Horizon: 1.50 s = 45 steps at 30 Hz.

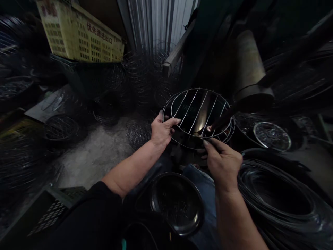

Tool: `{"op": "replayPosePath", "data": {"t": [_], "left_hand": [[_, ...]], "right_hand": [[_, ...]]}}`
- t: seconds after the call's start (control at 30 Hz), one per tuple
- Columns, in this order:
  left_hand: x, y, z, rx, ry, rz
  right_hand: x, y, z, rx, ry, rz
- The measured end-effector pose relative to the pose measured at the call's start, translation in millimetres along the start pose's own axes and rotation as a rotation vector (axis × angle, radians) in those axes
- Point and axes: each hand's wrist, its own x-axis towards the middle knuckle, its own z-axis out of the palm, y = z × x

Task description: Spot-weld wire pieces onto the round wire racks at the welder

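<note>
A round wire rack (193, 110) with parallel bars across it is held up at the machine in front of me. My left hand (162, 129) grips its left rim, thumb lying over the wire. At the near rim, my right hand (221, 156) is closed with thumb and finger pinched at the wire; whether a small piece is also in that pinch I cannot tell. A dark pointed machine arm (221, 118) with a coppery tip reaches over the right part of the rack. Beneath the bars a brass-coloured rod (202, 114) slants down.
On my lap rests a metal bowl (196, 222) with small wire bits. Coiled wire (281, 208) lies at right, near a round dish (272, 136) of metal pieces. A thick cylinder (249, 59) juts in at upper right. A yellow crate (83, 38) and wire stacks (137, 76) stand at left and back.
</note>
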Motion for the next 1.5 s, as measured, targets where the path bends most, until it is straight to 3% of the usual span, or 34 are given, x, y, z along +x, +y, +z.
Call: {"op": "replayPosePath", "data": {"t": [0.2, 0.6, 0.97, 1.3, 1.4, 1.5], "left_hand": [[3, 4, 1.4, -0.010, 0.003, -0.006], [15, 6, 7.0, -0.004, 0.025, -0.033], [26, 3, 14.5, 0.054, 0.084, -0.085], [22, 5, 19.8, 0.072, 0.144, -0.122], [19, 3, 17.4, 0.111, 0.119, -0.114], [19, 8, 15.5, 0.115, 0.057, -0.122]], "right_hand": [[-7, 12, 9, 0.140, 0.139, -0.047], [-1, 18, 20, 0.188, 0.231, -0.070], [12, 14, 19, 0.210, 0.198, -0.050], [19, 14, 20, 0.242, 0.189, -0.010], [18, 16, 13, 0.142, 0.184, -0.106], [-3, 20, -4, -0.059, 0.212, -0.240]]}}
